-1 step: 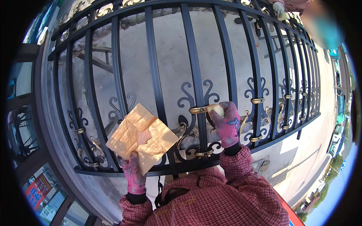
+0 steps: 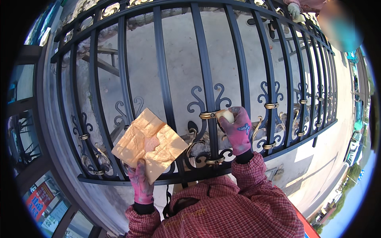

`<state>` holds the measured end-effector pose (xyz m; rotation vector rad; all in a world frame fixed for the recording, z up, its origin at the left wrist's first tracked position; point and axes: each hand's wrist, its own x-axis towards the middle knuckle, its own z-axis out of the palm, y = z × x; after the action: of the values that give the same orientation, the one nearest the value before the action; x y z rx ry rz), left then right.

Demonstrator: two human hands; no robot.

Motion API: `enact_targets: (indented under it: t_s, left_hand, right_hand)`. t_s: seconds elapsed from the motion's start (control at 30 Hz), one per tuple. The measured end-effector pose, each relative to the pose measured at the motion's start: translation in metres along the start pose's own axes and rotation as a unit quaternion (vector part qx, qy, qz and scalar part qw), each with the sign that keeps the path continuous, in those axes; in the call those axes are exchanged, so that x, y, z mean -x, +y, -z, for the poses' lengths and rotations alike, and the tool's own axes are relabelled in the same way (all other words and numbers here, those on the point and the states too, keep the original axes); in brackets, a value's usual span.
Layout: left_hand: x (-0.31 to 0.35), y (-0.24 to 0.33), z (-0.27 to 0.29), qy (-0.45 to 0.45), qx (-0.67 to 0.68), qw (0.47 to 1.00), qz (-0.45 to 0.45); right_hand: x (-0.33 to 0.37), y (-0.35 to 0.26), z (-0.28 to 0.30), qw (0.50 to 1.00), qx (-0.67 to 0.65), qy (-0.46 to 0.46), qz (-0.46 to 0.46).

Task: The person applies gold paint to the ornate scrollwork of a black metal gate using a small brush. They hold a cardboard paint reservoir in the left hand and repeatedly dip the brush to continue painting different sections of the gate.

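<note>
A gold sheet [image 2: 150,143] is pinched in the left hand [image 2: 141,183], while a white pad [image 2: 228,116] is gripped by the right hand [image 2: 241,133], nearer the gold band [image 2: 206,116] just leftward, wrapped crosswise around a forward-running bar [image 2: 204,71].

Red sign [image 2: 37,203] at lower left, on or behind a window pane [image 2: 29,186], bears large pale characters, with smaller lines on its darker part; tilted by the fisheye edge. Pale teal sign [image 2: 54,219] just beside it, also at the glazing, has darker marks, too blurred to read. Small blue sign [image 2: 361,174] at far right, white marks, too tiny. Checked jacket [image 2: 234,210] front: faint yellow lettering-like marks, illegible.
</note>
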<state>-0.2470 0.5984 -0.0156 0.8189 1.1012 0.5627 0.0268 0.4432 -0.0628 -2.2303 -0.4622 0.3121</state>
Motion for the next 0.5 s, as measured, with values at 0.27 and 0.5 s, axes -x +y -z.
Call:
enact_targets:
  t_s: [0.27,0.5]
  left_hand:
    - [0.007,-0.009,0.011,0.025,0.016,0.999,-0.023]
    - [0.016,-0.022,0.035,0.04,0.027,0.998,-0.034]
  right_hand:
    - [-0.005,-0.013,-0.003,0.998,0.03,-0.047,0.025]
    - [-0.001,-0.024,0.005,0.999,-0.024,-0.002,-0.035]
